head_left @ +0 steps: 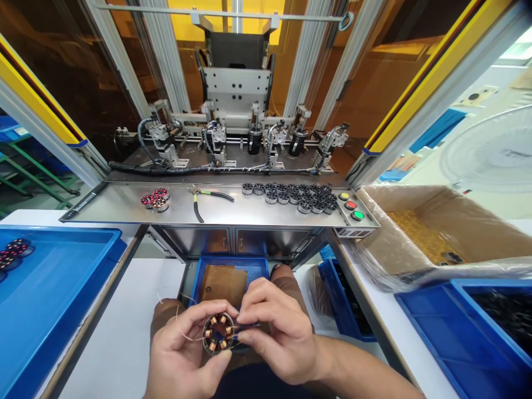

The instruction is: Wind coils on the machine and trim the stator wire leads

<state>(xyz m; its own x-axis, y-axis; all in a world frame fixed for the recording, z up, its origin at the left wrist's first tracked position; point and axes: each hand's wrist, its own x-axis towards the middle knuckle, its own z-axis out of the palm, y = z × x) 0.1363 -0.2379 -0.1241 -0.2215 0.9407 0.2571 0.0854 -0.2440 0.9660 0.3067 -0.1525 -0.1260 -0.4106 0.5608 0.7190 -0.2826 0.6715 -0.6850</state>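
My left hand (183,346) is closed around a round motor stator (218,333) with copper wire coils, held low in the middle of the view. A thin loose wire curls off the stator to the left. My right hand (276,327) is closed in a pinch on a slim dark tool (248,326) whose tip touches the stator's right side. Both hands hover over my lap, just in front of a small blue bin (199,271) under the bench.
On the steel shelf (124,208) lie two wound stators (155,200), pliers (203,199), several bare black stator cores (297,197) and three coloured buttons (350,205). Blue trays stand left (58,277) and right (453,332). A lined cardboard box (440,233) is at right.
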